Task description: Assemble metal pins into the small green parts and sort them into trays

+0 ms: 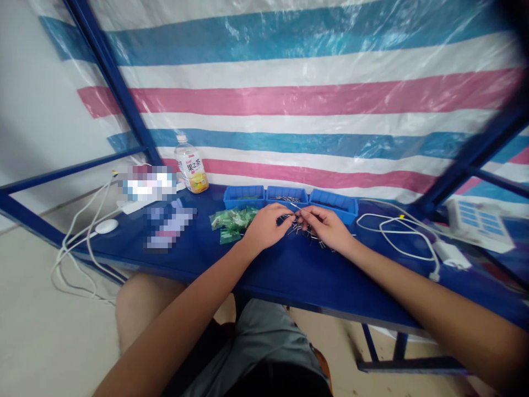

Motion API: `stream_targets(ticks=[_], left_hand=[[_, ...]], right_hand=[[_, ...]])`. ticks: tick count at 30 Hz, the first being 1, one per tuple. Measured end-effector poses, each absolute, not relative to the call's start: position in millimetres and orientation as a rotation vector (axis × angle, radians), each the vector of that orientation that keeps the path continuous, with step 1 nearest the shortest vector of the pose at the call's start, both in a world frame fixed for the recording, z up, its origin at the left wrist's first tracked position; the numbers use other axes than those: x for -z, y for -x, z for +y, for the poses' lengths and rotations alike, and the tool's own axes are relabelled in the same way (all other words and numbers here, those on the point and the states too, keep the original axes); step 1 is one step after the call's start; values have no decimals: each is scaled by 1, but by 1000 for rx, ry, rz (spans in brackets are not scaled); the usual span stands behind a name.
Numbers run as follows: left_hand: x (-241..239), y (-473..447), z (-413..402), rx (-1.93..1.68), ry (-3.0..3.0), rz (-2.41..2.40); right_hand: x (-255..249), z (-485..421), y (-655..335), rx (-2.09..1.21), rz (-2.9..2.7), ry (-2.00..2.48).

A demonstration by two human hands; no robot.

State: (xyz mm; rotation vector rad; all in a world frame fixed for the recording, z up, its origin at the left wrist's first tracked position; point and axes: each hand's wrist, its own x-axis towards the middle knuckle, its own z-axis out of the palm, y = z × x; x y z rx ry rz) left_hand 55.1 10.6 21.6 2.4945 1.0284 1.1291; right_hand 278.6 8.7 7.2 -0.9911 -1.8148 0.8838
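Observation:
My right hand [324, 225] pinches a thin, shiny metal pin [295, 205] between thumb and fingers, above the blue tabletop. Close to its left, my left hand [268, 225] has its fingers curled inward; their tips are partly hidden, and what they grip, if anything, does not show. Below and between both hands lies a loose pile of small metal pins [317, 240]. Beside the left hand is a heap of small green plastic bags [233, 220]. Behind the hands, the middle blue bin [287, 192] contains several similar metal pins.
Another blue bin [243, 193] stands left and a third blue bin [334, 204] right. A drink bottle [192, 165] stands at the back left. White cables [403, 231], an adapter [452, 255] and a white device with blue keys [479, 223] lie right. Striped sheeting [289, 99] hangs behind.

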Motion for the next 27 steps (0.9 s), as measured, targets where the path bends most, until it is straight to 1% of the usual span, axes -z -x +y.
stream_targets(ticks=[10, 13, 16, 18, 22, 24, 27], left_hand=[[-2, -54, 18, -796, -2728, 971], [-5, -54, 19, -777, -2748, 930], [-7, -55, 19, -781, -2744, 925], [-8, -54, 19, -777, -2739, 942], [-8, -53, 18, -788, -2705, 997], [-8, -53, 18, -791, -2676, 1039], [-10, -52, 17, -786, -2640, 1092]], right_hand=[[-14, 24, -276, -930, -1538, 976], [-12, 34, -274, -904, -1499, 998], [-11, 41, -275, -868, -1617, 1097], [-12, 41, -278, -701, -1816, 1160], [-12, 29, -286, -123, -2273, 1053], [-9, 23, -290, 12, -2432, 949], [-4, 18, -293, 65, -2542, 898]])
